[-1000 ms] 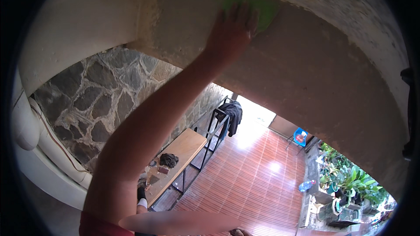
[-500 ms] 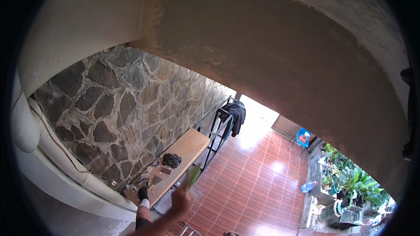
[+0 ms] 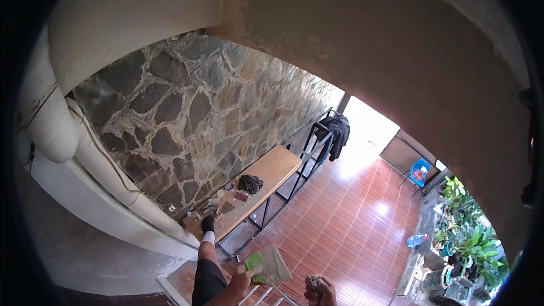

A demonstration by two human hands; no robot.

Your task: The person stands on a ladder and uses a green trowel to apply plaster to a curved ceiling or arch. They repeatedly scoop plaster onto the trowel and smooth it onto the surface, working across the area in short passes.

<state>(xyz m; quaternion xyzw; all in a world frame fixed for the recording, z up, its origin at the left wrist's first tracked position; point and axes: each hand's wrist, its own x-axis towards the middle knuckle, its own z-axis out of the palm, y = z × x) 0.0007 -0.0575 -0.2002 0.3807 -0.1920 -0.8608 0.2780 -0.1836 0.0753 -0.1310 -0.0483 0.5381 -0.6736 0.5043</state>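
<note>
left hand (image 3: 242,279) holds green-edged sanding pad (image 3: 269,264) — tilted, long axis up-right.

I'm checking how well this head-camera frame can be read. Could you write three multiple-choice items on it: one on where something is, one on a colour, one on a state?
1. Where does the wooden bench stand?
A. Along the stone wall
B. Among the potted plants
C. In the bright doorway

2. What colour shows on the sheet in the left hand?
A. Red
B. Green and grey
C. Blue

3. How is the dark garment kept?
A. Folded on the bench
B. Lying on the floor
C. Hanging on the black metal rack

Answers:
1. A, the bench runs beside the stone wall, far from the potted plants.
2. B, the sanding sheet has a green corner and a grey face.
3. C, it drapes from the top of the black metal rack above the tiled floor.
</note>
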